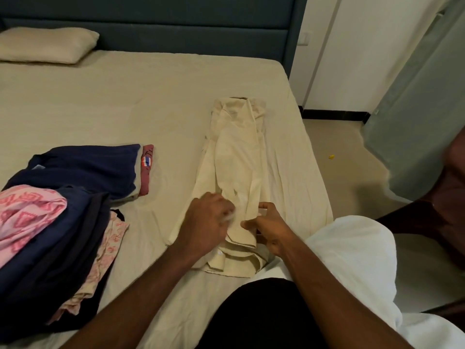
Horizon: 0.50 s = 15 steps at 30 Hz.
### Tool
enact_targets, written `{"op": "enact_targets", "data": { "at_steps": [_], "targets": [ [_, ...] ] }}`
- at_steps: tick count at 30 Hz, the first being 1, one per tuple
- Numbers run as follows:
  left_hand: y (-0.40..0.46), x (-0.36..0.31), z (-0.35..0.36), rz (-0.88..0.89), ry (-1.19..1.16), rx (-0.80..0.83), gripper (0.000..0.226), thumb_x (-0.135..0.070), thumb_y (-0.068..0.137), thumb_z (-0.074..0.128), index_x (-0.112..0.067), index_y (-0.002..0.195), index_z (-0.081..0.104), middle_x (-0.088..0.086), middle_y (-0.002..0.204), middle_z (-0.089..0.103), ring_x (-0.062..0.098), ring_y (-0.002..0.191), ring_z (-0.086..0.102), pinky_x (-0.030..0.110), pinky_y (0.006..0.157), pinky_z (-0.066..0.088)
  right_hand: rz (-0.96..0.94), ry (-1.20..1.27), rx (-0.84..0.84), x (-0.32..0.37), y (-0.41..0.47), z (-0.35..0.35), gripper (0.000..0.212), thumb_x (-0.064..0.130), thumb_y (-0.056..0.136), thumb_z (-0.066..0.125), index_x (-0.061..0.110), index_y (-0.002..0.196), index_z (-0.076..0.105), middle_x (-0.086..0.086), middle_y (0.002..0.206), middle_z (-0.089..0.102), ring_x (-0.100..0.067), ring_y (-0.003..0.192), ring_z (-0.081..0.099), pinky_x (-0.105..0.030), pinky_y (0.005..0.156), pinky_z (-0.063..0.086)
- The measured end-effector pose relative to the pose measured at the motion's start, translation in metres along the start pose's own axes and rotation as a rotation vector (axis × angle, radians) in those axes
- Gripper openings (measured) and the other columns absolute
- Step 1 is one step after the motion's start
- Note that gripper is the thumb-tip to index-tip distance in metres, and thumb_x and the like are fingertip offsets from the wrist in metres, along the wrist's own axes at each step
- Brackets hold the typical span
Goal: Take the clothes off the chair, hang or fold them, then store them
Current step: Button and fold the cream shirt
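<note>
Fingers of both hands curled, pinching cream shirt at its near end on bed.

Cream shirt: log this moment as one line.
stage: folding | cream shirt: flat on bed, sides folded in | left hand: pinching shirt | right hand: pinching hem | clothes pile: left

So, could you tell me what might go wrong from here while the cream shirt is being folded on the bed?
1. The cream shirt lies close to the bed's right edge, so a fold or tug could send part of it off toward the floor.
2. Both the left hand and the right hand work only the near end; the far end is already bunched, so creases may get folded in.
3. The leaning pile of clothes on the left looks loose and could topple if the mattress is jostled.
</note>
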<state>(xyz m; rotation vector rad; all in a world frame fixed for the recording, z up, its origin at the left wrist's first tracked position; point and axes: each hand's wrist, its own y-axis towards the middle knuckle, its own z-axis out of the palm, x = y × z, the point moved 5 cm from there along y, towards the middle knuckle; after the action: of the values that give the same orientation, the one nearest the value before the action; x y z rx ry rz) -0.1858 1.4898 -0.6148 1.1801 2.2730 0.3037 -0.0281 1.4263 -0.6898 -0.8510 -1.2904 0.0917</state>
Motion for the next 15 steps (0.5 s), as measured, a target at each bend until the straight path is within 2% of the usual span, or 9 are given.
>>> {"op": "enact_targets", "data": {
  "at_steps": [2,3,4,6,8,10,11,13,15],
  "targets": [
    [-0.011,-0.010,0.022,0.109,0.189,0.407,0.030,-0.043,0.088,0.069,-0.030,0.114,0.070,-0.009,0.108,0.063,0.017,0.108,0.052,0.040,0.087,0.038,-0.081,-0.413,-0.018,-0.001,-0.002,-0.003,0.076,0.010,0.075,0.086,0.021,0.133,0.038,-0.011,0.114,0.062,-0.027,0.099,0.066,-0.043,0.076,0.062],
    [-0.021,-0.004,0.033,0.073,0.211,0.593,0.041,-0.056,0.089,0.064,-0.031,0.121,0.067,-0.011,0.115,0.061,0.013,0.115,0.047,0.040,0.095,0.035,-0.119,-0.643,-0.018,-0.002,-0.003,-0.003,0.080,0.021,0.072,0.089,0.022,0.132,0.036,-0.008,0.113,0.060,-0.026,0.097,0.066,-0.041,0.075,0.062],
    [-0.031,0.001,0.037,0.013,0.116,0.666,0.050,-0.064,0.087,0.061,-0.030,0.124,0.066,-0.013,0.119,0.062,0.009,0.118,0.046,0.040,0.101,0.033,-0.161,-0.825,-0.024,-0.002,-0.004,-0.004,0.082,0.032,0.070,0.091,0.024,0.130,0.036,-0.005,0.111,0.058,-0.025,0.095,0.066,-0.039,0.075,0.061],
    [-0.037,0.014,0.025,-0.113,-0.200,0.506,0.053,-0.066,0.086,0.058,-0.027,0.119,0.070,-0.014,0.116,0.066,0.005,0.115,0.053,0.042,0.104,0.040,-0.258,-1.000,-0.067,0.006,-0.007,-0.012,0.081,0.045,0.073,0.088,0.024,0.133,0.038,-0.003,0.113,0.058,-0.026,0.099,0.064,-0.035,0.079,0.054],
    [-0.039,0.040,0.006,-0.094,-0.257,0.309,0.039,-0.049,0.091,0.056,-0.021,0.112,0.074,-0.009,0.112,0.071,0.010,0.108,0.061,0.046,0.094,0.051,-0.447,-1.143,-0.085,0.019,-0.003,-0.026,0.078,0.037,0.081,0.082,0.029,0.143,0.036,-0.004,0.128,0.057,-0.028,0.115,0.061,-0.036,0.088,0.050],
    [-0.043,0.073,-0.010,-0.062,-0.010,0.327,0.037,-0.028,0.085,0.067,-0.024,0.122,0.071,-0.001,0.127,0.068,0.019,0.118,0.060,0.050,0.093,0.051,-0.649,-1.433,0.002,0.025,0.001,-0.038,0.090,0.019,0.084,0.076,0.041,0.153,0.024,-0.002,0.157,0.035,-0.028,0.140,0.043,-0.045,0.104,0.046],
    [-0.043,0.089,-0.014,-0.030,0.166,0.393,0.059,-0.016,0.075,0.078,-0.028,0.131,0.065,0.002,0.140,0.060,0.023,0.126,0.055,0.051,0.094,0.049,-0.736,-1.596,0.070,0.023,0.005,-0.041,0.097,0.017,0.085,0.073,0.047,0.156,0.014,0.001,0.168,0.014,-0.026,0.152,0.025,-0.050,0.113,0.038],
    [-0.044,0.113,-0.016,0.043,0.382,0.516,0.099,0.000,0.062,0.085,-0.036,0.146,0.047,0.007,0.159,0.038,0.026,0.139,0.043,0.051,0.095,0.045,-0.856,-1.817,0.223,0.014,0.011,-0.043,0.103,0.027,0.088,0.067,0.052,0.157,-0.005,0.008,0.170,-0.016,-0.019,0.157,-0.006,-0.055,0.121,0.018],
    [-0.042,0.118,-0.013,0.158,0.513,0.606,0.106,0.001,0.078,0.073,-0.043,0.158,0.019,0.005,0.170,0.004,0.025,0.153,0.019,0.054,0.107,0.036,-0.932,-1.927,0.364,0.008,0.018,-0.039,0.102,0.038,0.087,0.061,0.050,0.157,-0.013,0.008,0.167,-0.024,-0.018,0.155,-0.018,-0.054,0.125,0.005]
  ]
}}
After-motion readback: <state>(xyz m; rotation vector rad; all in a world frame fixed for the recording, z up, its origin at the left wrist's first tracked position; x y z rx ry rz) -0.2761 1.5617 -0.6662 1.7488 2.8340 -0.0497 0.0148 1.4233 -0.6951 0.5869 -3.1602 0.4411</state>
